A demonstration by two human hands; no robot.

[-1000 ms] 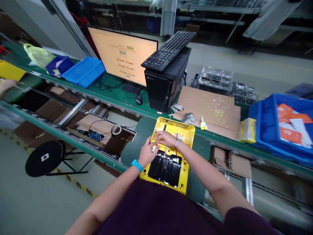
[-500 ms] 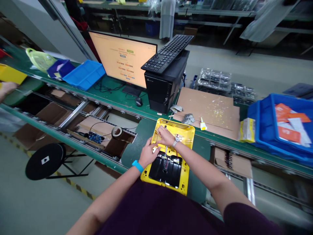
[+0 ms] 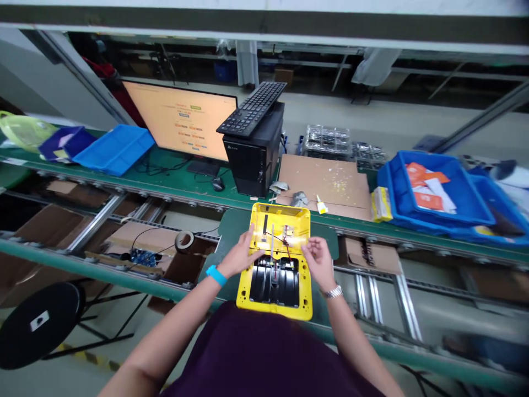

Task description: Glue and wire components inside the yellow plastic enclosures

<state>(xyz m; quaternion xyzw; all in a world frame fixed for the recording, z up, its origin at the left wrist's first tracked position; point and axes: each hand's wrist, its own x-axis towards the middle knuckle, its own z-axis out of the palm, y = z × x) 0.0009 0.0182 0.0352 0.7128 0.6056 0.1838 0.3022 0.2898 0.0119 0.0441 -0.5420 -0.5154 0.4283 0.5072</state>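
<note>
An opened yellow plastic case (image 3: 306, 300) lies on the green board (image 3: 227, 229) in front of me, its lid half tilted up at the far side. Black ribbed panels (image 3: 275, 284) fill the near half. Thin wires, a small circuit board (image 3: 288, 234) and a black strip (image 3: 264, 226) show in the far half. My left hand (image 3: 239, 256) rests at the case's left edge, thumb and fingers spread. At the right edge my right hand (image 3: 320, 262) has its fingers curled towards the thumb; whatever is between them is too small to make out.
Behind stand a monitor (image 3: 182, 121) and a black computer tower (image 3: 250, 160) with a keyboard (image 3: 252, 107) on top. A small glue bottle (image 3: 321, 205) lies on cardboard (image 3: 314, 176). Blue bins (image 3: 390, 176) stand right; a tape roll (image 3: 184, 241) sits left, a stool (image 3: 39, 322) below.
My right hand has moved from inside the lid's left part to the case's right edge. My left hand has spread its fingers along the left edge. The view has shifted.
</note>
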